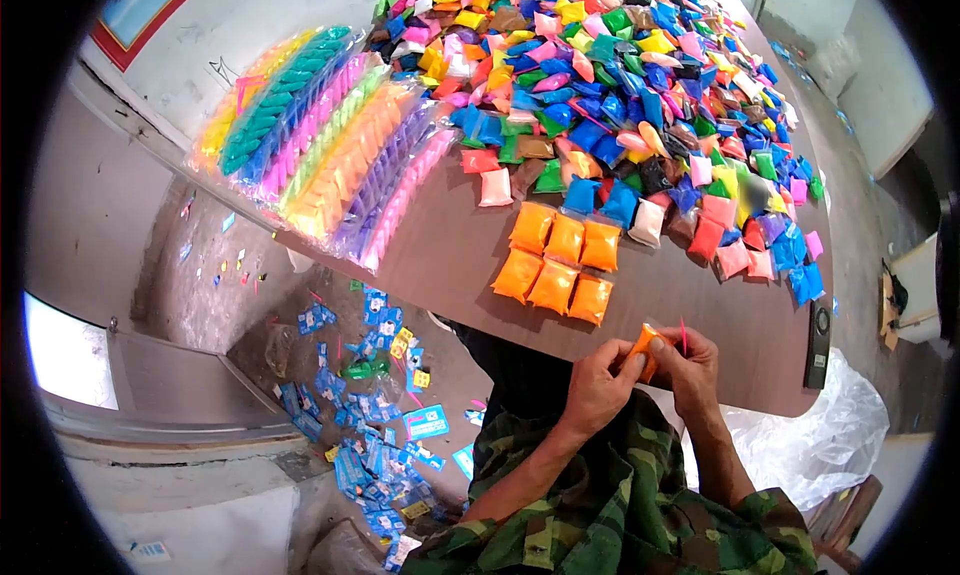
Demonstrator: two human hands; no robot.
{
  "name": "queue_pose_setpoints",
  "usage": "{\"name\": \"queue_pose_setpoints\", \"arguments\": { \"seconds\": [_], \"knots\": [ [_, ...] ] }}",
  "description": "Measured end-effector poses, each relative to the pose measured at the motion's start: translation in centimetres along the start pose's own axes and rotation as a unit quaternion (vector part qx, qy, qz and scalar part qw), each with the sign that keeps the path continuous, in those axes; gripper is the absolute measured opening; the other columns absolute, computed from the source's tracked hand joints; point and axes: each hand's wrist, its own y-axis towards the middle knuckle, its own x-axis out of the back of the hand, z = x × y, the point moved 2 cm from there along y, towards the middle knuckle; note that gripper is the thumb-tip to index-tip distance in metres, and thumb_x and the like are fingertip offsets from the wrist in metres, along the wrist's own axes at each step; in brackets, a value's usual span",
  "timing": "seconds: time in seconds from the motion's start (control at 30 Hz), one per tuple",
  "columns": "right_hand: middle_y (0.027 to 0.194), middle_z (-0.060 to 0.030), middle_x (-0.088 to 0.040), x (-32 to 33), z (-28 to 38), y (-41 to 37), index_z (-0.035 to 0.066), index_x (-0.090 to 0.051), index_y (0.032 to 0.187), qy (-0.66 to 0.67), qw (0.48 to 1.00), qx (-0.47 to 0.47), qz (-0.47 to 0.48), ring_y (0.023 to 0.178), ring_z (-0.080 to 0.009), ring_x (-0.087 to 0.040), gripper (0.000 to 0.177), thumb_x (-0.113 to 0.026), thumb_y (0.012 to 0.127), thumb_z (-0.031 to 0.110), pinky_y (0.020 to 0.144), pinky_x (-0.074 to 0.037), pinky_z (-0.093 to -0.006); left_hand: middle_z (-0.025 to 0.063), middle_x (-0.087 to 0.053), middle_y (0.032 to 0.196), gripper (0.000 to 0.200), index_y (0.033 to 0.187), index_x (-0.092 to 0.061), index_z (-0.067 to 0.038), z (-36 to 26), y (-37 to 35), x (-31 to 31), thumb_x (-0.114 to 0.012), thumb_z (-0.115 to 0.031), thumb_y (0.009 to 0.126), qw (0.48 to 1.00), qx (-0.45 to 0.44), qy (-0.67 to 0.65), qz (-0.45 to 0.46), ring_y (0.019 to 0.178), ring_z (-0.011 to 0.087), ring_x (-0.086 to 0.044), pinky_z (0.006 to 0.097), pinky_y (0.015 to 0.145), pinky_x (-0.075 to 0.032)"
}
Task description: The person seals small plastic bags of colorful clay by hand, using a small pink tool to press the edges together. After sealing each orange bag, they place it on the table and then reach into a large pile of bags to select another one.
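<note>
Close to the table's front edge, a small orange packet [648,344] is held between both hands. My left hand [600,387] pinches its left side with thumb and fingers. On the other side, my right hand [692,367] is closed on the same packet. A thin pink stick [684,335] pokes up at the right hand's fingers; its lower end is hidden. Just beyond the hands, orange packets [553,286] lie flat on the table in two neat rows of three.
A big heap of mixed-colour packets [600,105] covers the far part of the brown table [440,245]. Long clear bags of coloured pieces [330,165] lie at the left edge. A black strip-shaped device [818,345] is at the right corner. Blue cards [370,465] litter the floor.
</note>
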Motion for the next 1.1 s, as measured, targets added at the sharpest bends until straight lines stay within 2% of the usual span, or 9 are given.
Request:
{"name": "queue_pose_setpoints", "arguments": {
  "seconds": [0.2,0.33,0.47,0.57,0.63,0.67,0.77,0.9,1.1],
  "knots": [
    [0.098,-0.0059,-0.075,1.2,0.9,1.8,-0.003,-0.074,0.117,-0.096,0.995,0.016,-0.010,0.087,-0.0115,-0.071,0.027,-0.080,0.096,0.012,0.078,-0.060,-0.0272,0.0206,-0.076,0.092,0.033,0.123,-0.067,0.001,-0.4,0.7,-1.9,-0.072,-0.027,0.105,0.990,-0.047,0.131,-0.026,0.084,0.0346,-0.077,0.0424,0.072,-0.059],
    [0.102,-0.0098,-0.074,3.8,0.7,3.0,-0.003,-0.069,0.128,-0.287,0.954,0.082,-0.029,0.090,-0.0174,-0.071,0.048,-0.088,0.088,0.016,0.081,-0.059,-0.0322,0.0191,-0.073,0.078,0.036,0.128,-0.063,-0.005,-1.7,0.4,-2.5,-0.073,-0.029,0.102,0.979,-0.048,0.198,-0.009,0.077,0.0439,-0.072,0.0518,0.063,-0.056],
    [0.110,-0.0221,-0.071,3.6,1.9,3.0,-0.002,-0.069,0.128,-0.407,0.871,0.273,-0.033,0.099,-0.0340,-0.073,0.048,-0.087,0.089,0.020,0.087,-0.059,-0.0388,0.0191,-0.074,0.080,0.028,0.118,-0.070,-0.004,-1.8,-0.2,-1.9,-0.077,-0.024,0.100,0.975,-0.062,0.212,0.012,0.077,0.0410,-0.075,0.0493,0.065,-0.058],
    [0.116,-0.0256,-0.070,4.3,1.6,2.7,-0.002,-0.070,0.124,-0.412,0.860,0.295,-0.068,0.105,-0.0409,-0.071,0.036,-0.080,0.095,0.015,0.090,-0.058,-0.0418,0.0184,-0.077,0.087,0.030,0.118,-0.073,-0.003,-1.3,-0.2,-1.1,-0.080,-0.025,0.098,0.978,-0.049,0.202,-0.008,0.079,0.0340,-0.078,0.0413,0.070,-0.060],
    [0.110,-0.0200,-0.070,4.0,1.6,2.3,-0.004,-0.072,0.113,-0.308,0.899,0.301,-0.080,0.097,-0.0300,-0.071,0.018,-0.068,0.104,0.011,0.085,-0.057,-0.0381,0.0170,-0.078,0.088,0.027,0.117,-0.074,-0.005,-2.3,-0.4,-0.6,-0.080,-0.024,0.098,0.981,-0.065,0.180,-0.023,0.080,0.0291,-0.079,0.0390,0.070,-0.061],
    [0.107,-0.0139,-0.070,4.2,0.9,2.2,-0.003,-0.072,0.113,-0.249,0.923,0.288,-0.053,0.094,-0.0213,-0.068,0.023,-0.058,0.111,0.016,0.083,-0.055,-0.0340,0.0166,-0.078,0.092,0.027,0.118,-0.074,-0.004,-2.9,-0.5,-0.5,-0.081,-0.022,0.098,0.985,-0.068,0.154,-0.021,0.082,0.0269,-0.079,0.0379,0.071,-0.061],
    [0.112,-0.0095,-0.070,2.3,1.9,-0.3,-0.002,-0.072,0.116,-0.051,0.993,0.106,-0.028,0.096,-0.0175,-0.066,0.033,-0.048,0.117,0.022,0.084,-0.053,-0.0308,0.0168,-0.077,0.103,0.027,0.120,-0.072,-0.002,-4.6,-0.7,-1.0,-0.081,-0.017,0.099,0.982,-0.134,0.131,-0.022,0.086,0.0230,-0.079,0.0355,0.072,-0.062],
    [0.136,-0.0123,-0.063,-1.3,3.2,-1.8,-0.001,-0.068,0.129,-0.014,0.979,0.194,0.055,0.122,-0.0191,-0.059,0.041,-0.039,0.119,0.026,0.104,-0.048,-0.0327,0.0201,-0.076,0.106,0.027,0.121,-0.072,-0.003,-6.0,-1.0,-1.6,-0.079,-0.014,0.098,0.976,-0.185,0.116,-0.001,0.094,0.0393,-0.077,0.0416,0.079,-0.062],
    [0.141,-0.0162,-0.062,-1.9,2.3,-2.9,0.000,-0.067,0.132,-0.051,0.973,0.200,0.099,0.129,-0.0249,-0.059,0.040,-0.041,0.118,0.027,0.111,-0.045,-0.0371,0.0139,-0.077,0.102,0.021,0.118,-0.071,0.002,-4.9,-1.3,-1.1,-0.075,-0.009,0.100,0.992,-0.028,-0.028,0.116,0.093,0.0203,-0.076,0.0331,0.081,-0.059]
  ]
}}
